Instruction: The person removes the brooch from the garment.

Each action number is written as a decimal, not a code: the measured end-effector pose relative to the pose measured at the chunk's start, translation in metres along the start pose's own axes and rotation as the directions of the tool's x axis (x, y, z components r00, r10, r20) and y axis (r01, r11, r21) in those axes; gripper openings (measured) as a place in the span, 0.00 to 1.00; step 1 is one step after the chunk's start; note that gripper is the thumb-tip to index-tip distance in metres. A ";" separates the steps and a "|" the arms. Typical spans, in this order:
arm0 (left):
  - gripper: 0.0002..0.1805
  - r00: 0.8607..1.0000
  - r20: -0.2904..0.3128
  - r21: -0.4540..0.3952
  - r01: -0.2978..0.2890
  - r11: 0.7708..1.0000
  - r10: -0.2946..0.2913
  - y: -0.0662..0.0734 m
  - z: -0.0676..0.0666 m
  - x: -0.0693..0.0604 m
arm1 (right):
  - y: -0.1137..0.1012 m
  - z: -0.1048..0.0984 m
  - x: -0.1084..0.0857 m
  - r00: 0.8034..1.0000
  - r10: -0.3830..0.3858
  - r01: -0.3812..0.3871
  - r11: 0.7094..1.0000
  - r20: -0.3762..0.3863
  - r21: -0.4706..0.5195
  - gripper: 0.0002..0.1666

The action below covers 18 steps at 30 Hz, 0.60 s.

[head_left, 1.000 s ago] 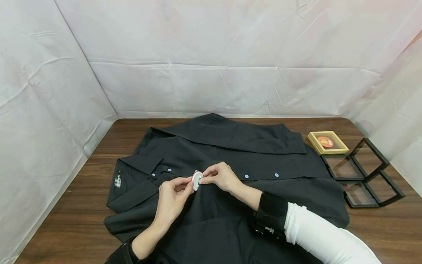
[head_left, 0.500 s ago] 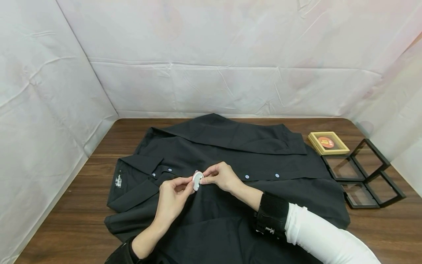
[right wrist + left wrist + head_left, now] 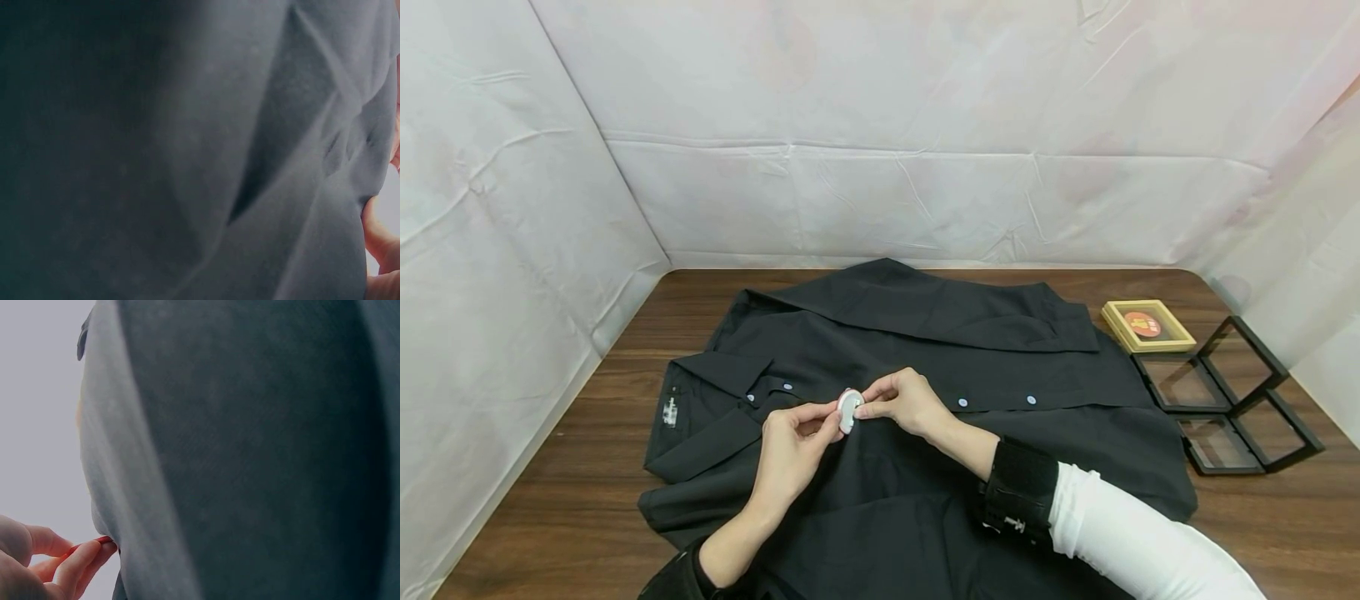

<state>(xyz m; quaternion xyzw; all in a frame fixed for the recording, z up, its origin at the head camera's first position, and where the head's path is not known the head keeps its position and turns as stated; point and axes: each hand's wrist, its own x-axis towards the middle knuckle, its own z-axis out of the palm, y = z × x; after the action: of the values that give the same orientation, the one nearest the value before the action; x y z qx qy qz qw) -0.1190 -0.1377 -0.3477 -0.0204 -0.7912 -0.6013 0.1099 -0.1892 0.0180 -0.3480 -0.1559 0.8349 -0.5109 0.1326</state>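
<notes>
A black button-up shirt (image 3: 880, 333) lies spread out, collar to the left, with pale buttons down its front. Over the middle of its front I see a small round badge (image 3: 849, 409), white toward the head camera and reddish at the rim. My left hand (image 3: 792, 454) pinches the badge at its left edge. From the other side, my right hand (image 3: 908, 406) pinches at its right edge; what exactly lies between those fingertips is too small to tell. Dark cloth fills most of both wrist views, and a red rim (image 3: 94, 542) shows between the left fingertips.
At the right end of the wooden table (image 3: 587, 500) lies a yellow-framed box (image 3: 1148, 325) with an orange round piece inside. Beside it, a black-framed clear case (image 3: 1228, 408) stands unfolded. White sheeting (image 3: 880, 200) hangs behind and at both sides.
</notes>
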 end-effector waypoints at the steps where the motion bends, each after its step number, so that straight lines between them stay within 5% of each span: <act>1: 0.08 1.000 0.002 -0.007 -0.003 1.000 0.003 0.000 0.000 0.000 | 0.000 0.000 0.000 1.000 -0.007 0.007 1.000 0.001 0.000 0.08; 18: 0.07 1.000 0.006 -0.035 0.003 0.999 -0.003 -0.001 -0.001 0.001 | -0.001 -0.002 -0.002 0.999 -0.026 0.026 1.000 0.034 -0.003 0.09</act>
<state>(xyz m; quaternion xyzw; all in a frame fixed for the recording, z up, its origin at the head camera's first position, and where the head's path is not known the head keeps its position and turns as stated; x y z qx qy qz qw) -0.1199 -0.1391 -0.3484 -0.0230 -0.7809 -0.6151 0.1064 -0.1882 0.0200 -0.3456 -0.1759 0.8312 -0.5085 0.1399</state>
